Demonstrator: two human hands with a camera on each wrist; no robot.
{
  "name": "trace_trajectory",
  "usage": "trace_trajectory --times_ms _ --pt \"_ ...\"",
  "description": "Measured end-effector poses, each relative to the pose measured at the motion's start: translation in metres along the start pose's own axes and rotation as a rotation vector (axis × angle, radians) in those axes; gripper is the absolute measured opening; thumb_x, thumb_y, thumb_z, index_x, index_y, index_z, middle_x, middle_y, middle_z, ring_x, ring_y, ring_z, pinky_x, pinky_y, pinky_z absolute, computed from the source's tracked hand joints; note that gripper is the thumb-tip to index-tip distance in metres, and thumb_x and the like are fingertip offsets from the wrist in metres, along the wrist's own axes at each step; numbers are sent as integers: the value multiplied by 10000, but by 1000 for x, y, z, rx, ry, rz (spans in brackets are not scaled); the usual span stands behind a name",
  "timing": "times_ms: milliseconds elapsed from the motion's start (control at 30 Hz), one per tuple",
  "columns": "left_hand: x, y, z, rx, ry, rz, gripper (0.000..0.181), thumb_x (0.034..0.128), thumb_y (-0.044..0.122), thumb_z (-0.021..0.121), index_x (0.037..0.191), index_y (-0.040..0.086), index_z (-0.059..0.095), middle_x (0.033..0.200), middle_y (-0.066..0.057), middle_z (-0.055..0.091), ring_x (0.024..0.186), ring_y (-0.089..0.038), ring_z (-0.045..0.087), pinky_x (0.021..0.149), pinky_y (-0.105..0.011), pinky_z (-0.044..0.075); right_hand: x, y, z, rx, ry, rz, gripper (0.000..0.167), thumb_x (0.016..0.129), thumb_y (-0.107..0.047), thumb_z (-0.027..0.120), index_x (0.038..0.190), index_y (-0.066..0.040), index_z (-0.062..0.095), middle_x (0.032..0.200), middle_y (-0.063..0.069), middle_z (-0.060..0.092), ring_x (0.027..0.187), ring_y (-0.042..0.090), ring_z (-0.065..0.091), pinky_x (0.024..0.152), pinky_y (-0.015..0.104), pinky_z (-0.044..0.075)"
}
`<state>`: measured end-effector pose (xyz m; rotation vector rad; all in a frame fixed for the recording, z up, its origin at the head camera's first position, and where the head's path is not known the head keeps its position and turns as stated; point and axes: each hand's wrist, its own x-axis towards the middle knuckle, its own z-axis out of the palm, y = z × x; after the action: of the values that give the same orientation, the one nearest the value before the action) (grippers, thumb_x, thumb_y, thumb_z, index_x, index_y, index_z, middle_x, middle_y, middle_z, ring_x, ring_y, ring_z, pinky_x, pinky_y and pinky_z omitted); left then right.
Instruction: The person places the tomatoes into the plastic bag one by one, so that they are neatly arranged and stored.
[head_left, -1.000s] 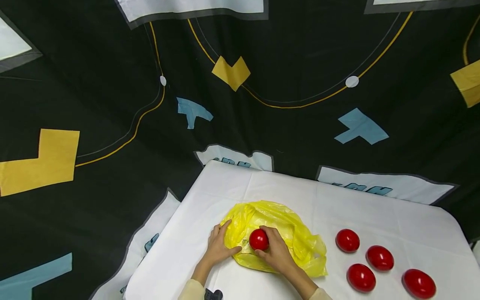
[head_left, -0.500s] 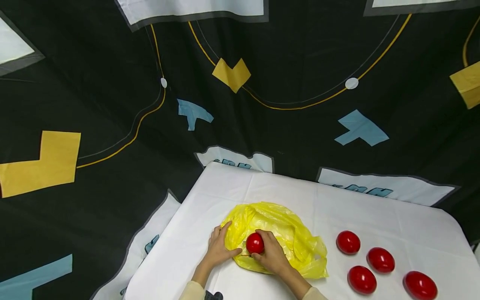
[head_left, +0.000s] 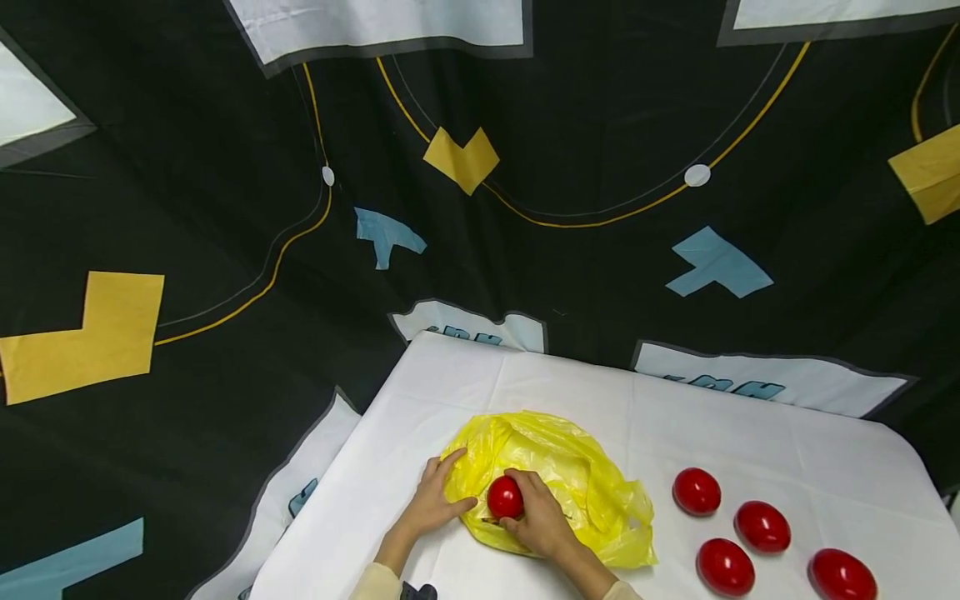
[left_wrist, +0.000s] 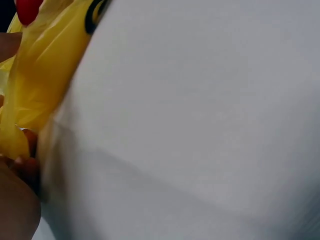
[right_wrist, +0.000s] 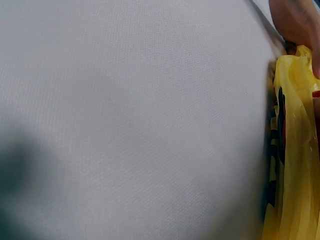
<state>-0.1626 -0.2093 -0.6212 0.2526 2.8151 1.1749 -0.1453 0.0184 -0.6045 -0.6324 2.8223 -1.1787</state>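
Observation:
A crumpled yellow plastic bag (head_left: 558, 437) lies on the white-covered table, its opening spread toward me. My left hand (head_left: 431, 500) holds the bag's left edge; in the left wrist view, curled fingers (left_wrist: 27, 170) sit against the yellow plastic (left_wrist: 47, 65). A shiny red ball (head_left: 505, 497) is between the fingers and thumb of my right hand (head_left: 543, 521), over the bag's mouth. Whether the ball touches the inside of the bag cannot be made out. The right wrist view catches only the bag's side (right_wrist: 297, 150), with dark printing on it.
Several more glossy red balls, one of them a red ball (head_left: 697, 491), lie on the table right of the bag. The white tablecloth (head_left: 465, 371) meets a dark patterned cloth (head_left: 570, 300) behind. Something small and black (head_left: 418, 592) is by my left sleeve.
My right hand has moved a little left and down with the red ball, toward my left hand. My left hand stays at the bag's edge. The whole head view has shifted slightly.

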Motion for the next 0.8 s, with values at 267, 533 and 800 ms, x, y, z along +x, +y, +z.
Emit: trace_trajectory --times_ms 267,533,800 --pt "12 5 -15 37 -131 -13 813 729 422 757 1435 289 376 1262 -129 383 1161 -337 445 964 -618 371 1 0 1 -33 -30 9 707 728 -193 805 1341 -96 467 1239 82 503 1095 301 551 882 469 500" --pt "21 3 -20 50 -146 0 862 681 353 799 1433 255 389 1291 -133 394 1154 -329 456 974 -600 376 1 0 3 -71 -41 34 730 713 -216 814 1345 -131 458 1234 65 497 1097 289 543 888 468 496" --pt "21 1 -19 49 -149 9 930 643 365 817 1447 228 370 1248 -111 415 1133 -314 468 972 -580 386 0 -3 -3 -84 -52 48 736 723 -231 811 1356 -132 449 1253 81 504 1120 295 533 900 465 491"
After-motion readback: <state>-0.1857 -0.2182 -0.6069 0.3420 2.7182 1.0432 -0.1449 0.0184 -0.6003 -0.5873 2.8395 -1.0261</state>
